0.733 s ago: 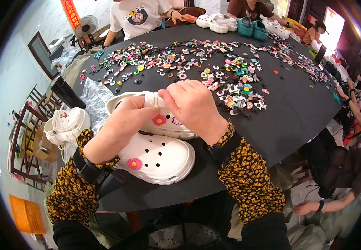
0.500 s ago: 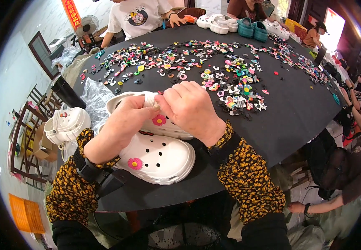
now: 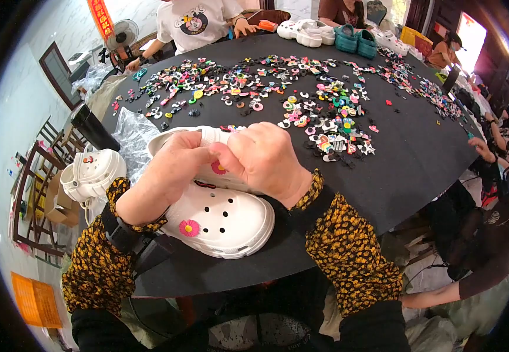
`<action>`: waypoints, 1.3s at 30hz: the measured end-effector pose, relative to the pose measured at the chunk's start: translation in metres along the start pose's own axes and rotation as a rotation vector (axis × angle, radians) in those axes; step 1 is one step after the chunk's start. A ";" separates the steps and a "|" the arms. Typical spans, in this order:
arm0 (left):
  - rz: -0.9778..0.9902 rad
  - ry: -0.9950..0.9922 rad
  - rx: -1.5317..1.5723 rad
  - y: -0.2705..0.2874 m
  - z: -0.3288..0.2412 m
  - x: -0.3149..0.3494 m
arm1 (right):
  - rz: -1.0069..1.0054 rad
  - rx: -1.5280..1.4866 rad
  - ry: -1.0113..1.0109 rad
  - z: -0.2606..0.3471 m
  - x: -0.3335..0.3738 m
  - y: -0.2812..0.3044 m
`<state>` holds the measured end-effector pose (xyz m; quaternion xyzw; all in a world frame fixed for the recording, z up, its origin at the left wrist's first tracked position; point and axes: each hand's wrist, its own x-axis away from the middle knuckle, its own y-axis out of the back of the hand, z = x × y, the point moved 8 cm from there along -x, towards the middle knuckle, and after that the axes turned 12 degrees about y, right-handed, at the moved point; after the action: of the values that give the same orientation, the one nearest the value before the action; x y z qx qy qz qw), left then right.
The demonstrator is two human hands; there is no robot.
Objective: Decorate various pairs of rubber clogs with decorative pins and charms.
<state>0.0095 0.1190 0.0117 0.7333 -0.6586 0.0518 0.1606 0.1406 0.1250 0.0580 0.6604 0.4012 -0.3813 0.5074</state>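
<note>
Two white clogs lie side by side on the black table in front of me. The nearer clog [image 3: 231, 226] shows a pink flower charm [image 3: 189, 228] and several dark holes. My hands meet over the farther clog [image 3: 239, 185], hiding much of its upper. My left hand [image 3: 172, 170] is closed at that clog's upper, fingers and thumb pinched together. My right hand [image 3: 269, 158] is curled, its thumb against the left fingertips; anything inside it is hidden. A second pink flower charm [image 3: 218, 168] peeks out below the thumbs, and a small colourful charm [image 3: 228, 128] shows behind the right hand.
Loose charms [image 3: 336, 117] spread across the table beyond my hands. At left are another white clog [image 3: 95, 173], clear plastic wrap [image 3: 134, 141] and a black cylinder [image 3: 95, 130]. White clogs [image 3: 307, 32] and teal clogs [image 3: 355, 41] stand at the far edge. Other people sit around the table.
My right hand has rolled and its thumb now lies against my left fingertips, covering more of the flower charm. The clogs have barely moved. The person across has shifted their arms.
</note>
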 end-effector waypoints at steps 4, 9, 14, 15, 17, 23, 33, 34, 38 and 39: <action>-0.005 0.022 -0.001 -0.005 -0.004 0.007 | -0.071 0.069 -0.013 -0.011 0.000 0.013; -0.017 0.048 0.002 -0.007 -0.003 0.008 | -0.023 0.347 -0.248 -0.068 0.020 0.039; -0.060 0.067 -0.026 -0.004 -0.001 0.007 | -0.084 0.228 -0.237 -0.062 0.014 0.036; -0.051 0.033 0.007 -0.006 -0.004 0.009 | -0.100 0.107 -0.144 -0.044 0.007 0.029; -0.043 0.003 0.039 -0.003 -0.005 0.008 | 0.030 -0.019 -0.004 -0.013 0.000 0.009; -0.047 -0.013 0.128 0.006 0.000 0.005 | 0.079 -0.007 0.116 0.010 -0.004 -0.007; -0.002 0.007 0.115 0.007 0.004 0.001 | 0.000 0.105 0.073 0.015 -0.003 -0.006; -0.013 0.010 0.096 0.008 0.005 0.001 | 0.000 0.105 0.073 0.015 -0.002 -0.006; -0.020 -0.007 0.107 0.007 0.003 0.003 | 0.037 0.149 0.071 0.016 -0.003 -0.007; -0.018 -0.006 0.085 0.008 0.004 0.002 | 0.061 0.170 0.077 0.017 -0.004 -0.008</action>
<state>0.0012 0.1154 0.0100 0.7453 -0.6499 0.0760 0.1280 0.1303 0.1095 0.0555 0.7272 0.3662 -0.3728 0.4451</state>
